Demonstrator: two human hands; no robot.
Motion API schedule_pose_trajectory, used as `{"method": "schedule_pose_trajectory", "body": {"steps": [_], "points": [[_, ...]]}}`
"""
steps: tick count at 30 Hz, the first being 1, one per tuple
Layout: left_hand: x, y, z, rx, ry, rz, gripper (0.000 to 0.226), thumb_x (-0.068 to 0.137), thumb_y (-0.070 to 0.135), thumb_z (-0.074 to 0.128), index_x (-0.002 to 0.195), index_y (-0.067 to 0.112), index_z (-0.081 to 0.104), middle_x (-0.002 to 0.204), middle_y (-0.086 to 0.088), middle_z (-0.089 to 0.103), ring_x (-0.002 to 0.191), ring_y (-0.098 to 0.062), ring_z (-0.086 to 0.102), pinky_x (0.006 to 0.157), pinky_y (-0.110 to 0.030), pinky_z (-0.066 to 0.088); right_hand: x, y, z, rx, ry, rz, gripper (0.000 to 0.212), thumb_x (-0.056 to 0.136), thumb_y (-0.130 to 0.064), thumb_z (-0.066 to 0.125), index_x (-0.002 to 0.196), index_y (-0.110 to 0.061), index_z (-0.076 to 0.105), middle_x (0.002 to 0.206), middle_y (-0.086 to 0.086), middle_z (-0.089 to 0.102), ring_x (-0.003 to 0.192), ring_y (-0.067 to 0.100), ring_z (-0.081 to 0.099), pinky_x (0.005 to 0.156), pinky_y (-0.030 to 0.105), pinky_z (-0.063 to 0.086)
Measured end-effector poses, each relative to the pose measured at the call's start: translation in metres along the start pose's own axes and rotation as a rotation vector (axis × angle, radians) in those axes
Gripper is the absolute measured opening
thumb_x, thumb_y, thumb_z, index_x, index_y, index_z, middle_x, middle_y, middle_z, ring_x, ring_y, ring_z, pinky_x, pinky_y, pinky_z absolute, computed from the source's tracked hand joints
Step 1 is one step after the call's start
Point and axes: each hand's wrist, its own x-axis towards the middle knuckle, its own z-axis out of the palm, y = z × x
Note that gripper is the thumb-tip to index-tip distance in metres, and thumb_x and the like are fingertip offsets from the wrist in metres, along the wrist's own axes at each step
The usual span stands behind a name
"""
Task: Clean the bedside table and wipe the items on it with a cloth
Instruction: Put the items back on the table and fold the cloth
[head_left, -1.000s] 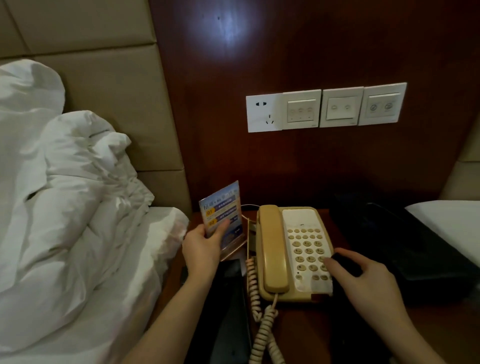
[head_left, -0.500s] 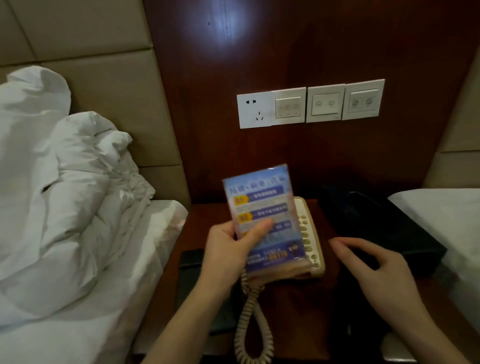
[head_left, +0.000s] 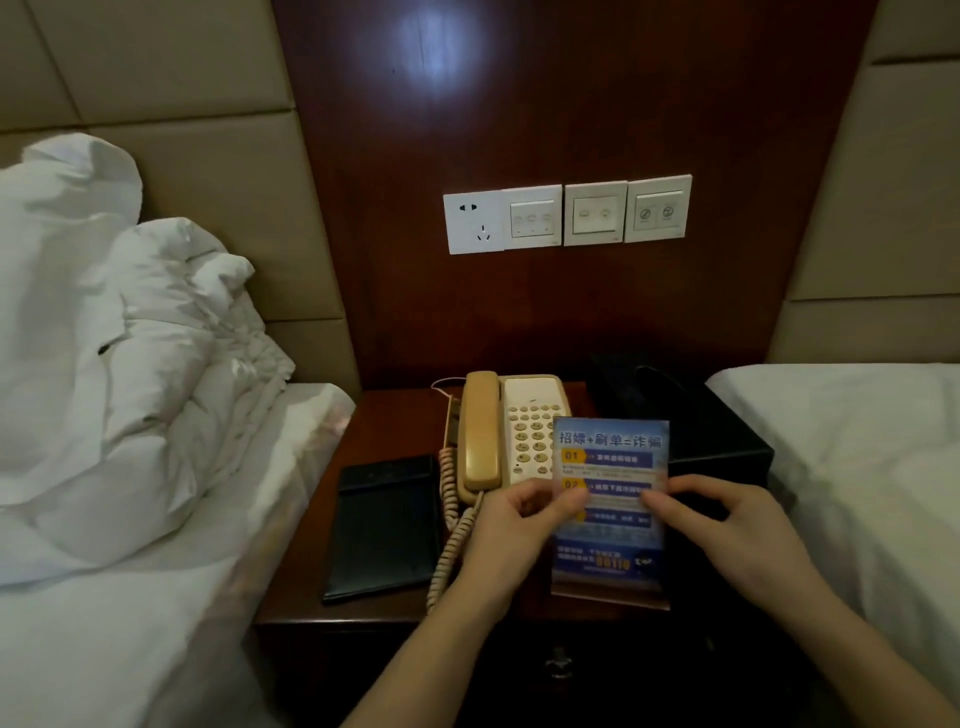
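We pinch the light, stiff, slippery blue printed acrylic sign card (head_left: 610, 512) by its side edges, left hand (head_left: 511, 535) and right hand (head_left: 727, 530) both gripping it, best held there.

Both bare forearms reach forward side by side, the left hand (head_left: 511, 525) and right hand (head_left: 727, 525) level with each other, thumbs turned inward and fingers curled, each pinching one edge of a card (head_left: 610, 551).

Hotel twin room: dark wood bedside table (head_left: 395, 415) with corded beige phone (head_left: 506, 431) between 2 white-sheeted beds (head_left: 857, 441), padded beige headboard panels (head_left: 208, 171), wood wall panel with socket and 3 switch plates (head_left: 566, 215), rumpled duvet (head_left: 119, 338) on the bed at left.
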Motion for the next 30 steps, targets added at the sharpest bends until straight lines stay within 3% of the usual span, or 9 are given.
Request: {"method": "schedule_pose_trajectory", "body": {"steps": [3, 5, 10, 13, 16, 20, 23, 26, 30], "points": [[0.000, 0.006, -0.015, 0.038, 0.208, 0.046, 0.014, 0.087, 0.031, 0.075, 0.099, 0.023, 0.075, 0.087, 0.005, 0.077, 0.076, -0.001, 0.071, 0.068, -0.015, 0.055, 0.004, 0.005, -0.005, -0.010, 0.090, -0.042, 0.015, 0.074, -0.044, 0.075, 0.088, -0.038, 0.073, 0.084, -0.021, 0.072, 0.083, -0.009, 0.066, 0.070, 0.018, 0.049], [-0.001, 0.006, -0.028, 0.044, 0.284, 0.077, 0.012, 0.085, 0.032, 0.077, 0.095, 0.025, 0.076, 0.084, 0.010, 0.076, 0.077, -0.001, 0.070, 0.066, -0.012, 0.053, 0.006, 0.010, -0.006, -0.051, 0.128, -0.072, 0.016, 0.073, -0.045, 0.074, 0.087, -0.039, 0.071, 0.090, -0.020, 0.072, 0.088, -0.005, 0.066, 0.077, 0.025, 0.052], [-0.001, 0.002, -0.043, 0.159, 0.257, 0.053, 0.015, 0.085, 0.036, 0.077, 0.097, 0.027, 0.077, 0.098, 0.013, 0.072, 0.092, -0.004, 0.068, 0.072, -0.016, 0.056, 0.006, 0.012, -0.004, -0.163, 0.090, -0.021, 0.019, 0.071, -0.053, 0.070, 0.088, -0.049, 0.063, 0.093, -0.018, 0.069, 0.098, 0.011, 0.065, 0.086, 0.041, 0.056], [0.002, -0.002, -0.044, 0.247, 0.286, 0.067, 0.015, 0.083, 0.040, 0.079, 0.095, 0.030, 0.077, 0.097, 0.015, 0.072, 0.095, -0.004, 0.067, 0.085, -0.029, 0.060, 0.002, 0.009, -0.005, -0.264, 0.115, -0.028, 0.037, 0.066, -0.068, 0.064, 0.099, -0.053, 0.060, 0.097, -0.017, 0.066, 0.091, 0.010, 0.064, 0.076, 0.038, 0.057], [0.000, -0.006, -0.053, 0.311, 0.336, 0.106, 0.016, 0.081, 0.041, 0.080, 0.094, 0.033, 0.077, 0.092, 0.014, 0.074, 0.091, 0.000, 0.068, 0.085, -0.029, 0.060, -0.011, -0.007, -0.010, -0.200, 0.224, -0.047, 0.027, 0.065, -0.066, 0.067, 0.084, -0.047, 0.067, 0.081, -0.021, 0.067, 0.079, 0.001, 0.061, 0.065, 0.028, 0.049], [-0.017, -0.011, -0.076, 0.408, 0.408, 0.166, 0.018, 0.079, 0.041, 0.083, 0.094, 0.033, 0.075, 0.083, 0.013, 0.073, 0.083, -0.003, 0.067, 0.074, -0.021, 0.056, -0.030, -0.037, 0.020, -0.049, -0.010, -0.092, 0.017, 0.067, -0.058, 0.072, 0.074, -0.042, 0.072, 0.083, -0.036, 0.065, 0.084, -0.015, 0.059, 0.064, 0.015, 0.046], [-0.029, -0.019, -0.099, 0.691, 0.533, 0.149, 0.039, 0.081, 0.057, 0.074, 0.114, 0.036, 0.068, 0.115, 0.016, 0.063, 0.112, -0.006, 0.056, 0.095, -0.028, 0.049, -0.027, -0.045, 0.067, -0.134, -0.180, -0.084, 0.018, 0.071, -0.063, 0.073, 0.077, -0.046, 0.072, 0.082, -0.028, 0.068, 0.084, -0.006, 0.061, 0.073, 0.025, 0.050], [-0.038, -0.023, -0.126, 0.925, 0.620, -0.105, 0.086, 0.082, 0.073, 0.060, 0.151, 0.026, 0.039, 0.153, -0.005, 0.039, 0.144, -0.025, 0.033, 0.119, -0.045, 0.031, -0.018, -0.050, 0.107, -0.196, -0.277, -0.079, 0.016, 0.076, -0.060, 0.073, 0.084, -0.047, 0.071, 0.081, -0.031, 0.068, 0.083, -0.010, 0.062, 0.075, 0.023, 0.053], [-0.044, -0.028, -0.143, 1.046, 0.547, -0.244, 0.108, 0.083, 0.073, 0.060, 0.161, 0.017, 0.010, 0.161, -0.010, 0.032, 0.148, -0.028, 0.030, 0.121, -0.044, 0.027, -0.011, -0.052, 0.150, -0.326, -0.257, -0.095, 0.027, 0.077, -0.068, 0.066, 0.098, -0.050, 0.066, 0.096, -0.027, 0.067, 0.097, -0.002, 0.060, 0.080, 0.025, 0.054]]}}
